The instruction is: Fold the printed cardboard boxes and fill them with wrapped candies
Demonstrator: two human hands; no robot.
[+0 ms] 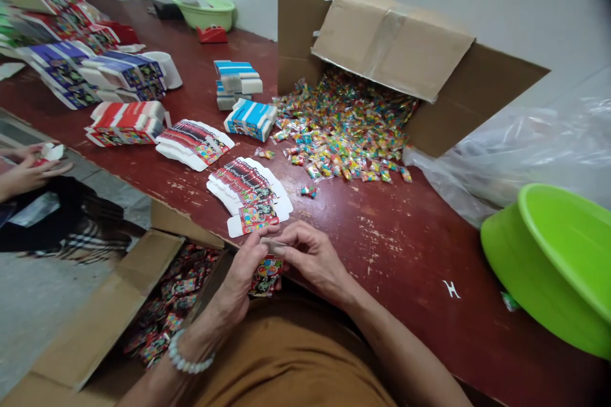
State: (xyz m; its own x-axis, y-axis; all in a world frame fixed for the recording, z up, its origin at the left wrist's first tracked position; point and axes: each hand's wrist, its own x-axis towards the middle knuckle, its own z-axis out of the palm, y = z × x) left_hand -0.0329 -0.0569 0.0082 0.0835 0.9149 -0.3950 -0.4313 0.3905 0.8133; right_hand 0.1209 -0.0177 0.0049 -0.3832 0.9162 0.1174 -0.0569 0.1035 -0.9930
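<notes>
Close to my body, at the table's front edge, my left hand (245,273) is closed around a small printed candy box (267,273) in red, black and bright colours. My right hand (310,257) pinches the upper end of the same box, where a pale flap shows between the fingers. Just beyond my hands lies a fanned stack of flat printed box blanks (251,197). Past it spreads a heap of wrapped candies (341,133), spilling out of a tipped carton (382,44). One loose wrapped candy (308,191) lies near the fan.
An open carton of filled boxes (179,296) stands below the table edge at left. Bundled red boxes (126,123), blue boxes (251,119) and purple boxes (124,70) sit farther back. A green basin (506,254) is at right. Another person's hands (28,168) work at far left.
</notes>
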